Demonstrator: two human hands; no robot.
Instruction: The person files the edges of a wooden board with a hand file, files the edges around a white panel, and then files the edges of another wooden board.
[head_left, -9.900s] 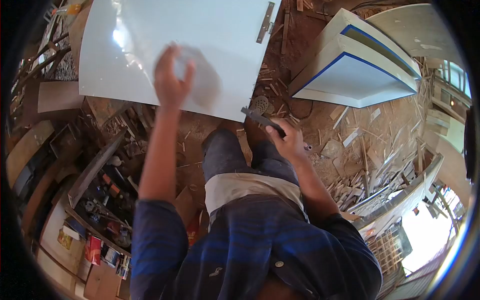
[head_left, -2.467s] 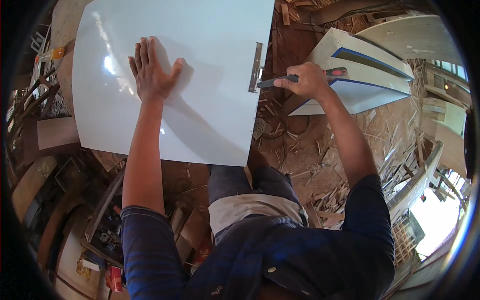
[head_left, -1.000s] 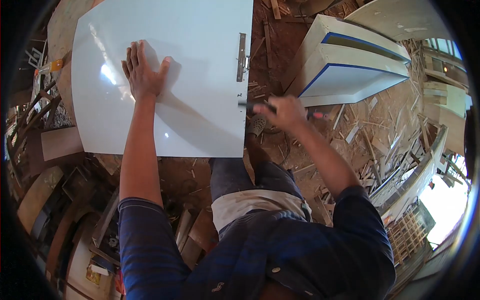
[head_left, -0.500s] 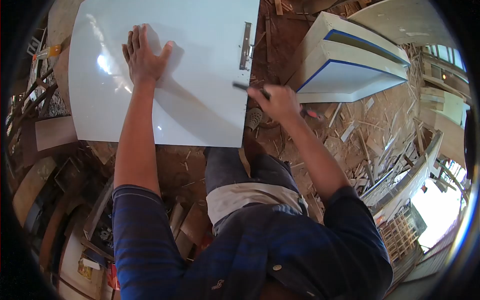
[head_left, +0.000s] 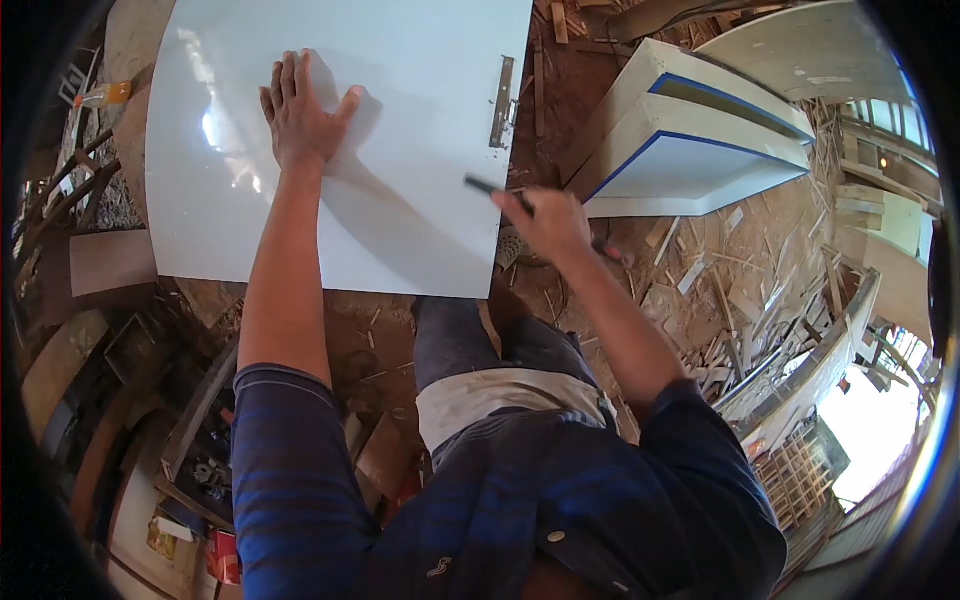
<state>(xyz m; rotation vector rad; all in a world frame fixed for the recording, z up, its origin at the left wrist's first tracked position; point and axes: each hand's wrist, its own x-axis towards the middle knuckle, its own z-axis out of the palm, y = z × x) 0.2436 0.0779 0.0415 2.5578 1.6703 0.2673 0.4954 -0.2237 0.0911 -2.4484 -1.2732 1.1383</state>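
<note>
A glossy white panel (head_left: 400, 130) lies in front of me. My left hand (head_left: 310, 120) rests flat on it with fingers spread and thumb out. Wrapped around a long dark tool (head_left: 484, 185) with a red-and-black end, my right hand (head_left: 553, 222) is at the panel's right edge. The tool's dark end reaches over the white surface, while its red end sticks out behind the fist. Motion blur and my fingers hide its exact kind. A narrow metal hinge-like strip (head_left: 502, 102) sits along the panel's right edge, above my right hand.
To the right stand pale box-like pieces (head_left: 700, 165) with blue edging. Wood scraps (head_left: 700, 270) litter the brown floor. A bottle with orange contents (head_left: 105, 95) lies at the far left. Curved boards (head_left: 65, 365) and offcuts crowd the lower left.
The panel and my left hand appear slightly farther right in view. My right hand has shifted slightly left and down, still gripping the tool.
</note>
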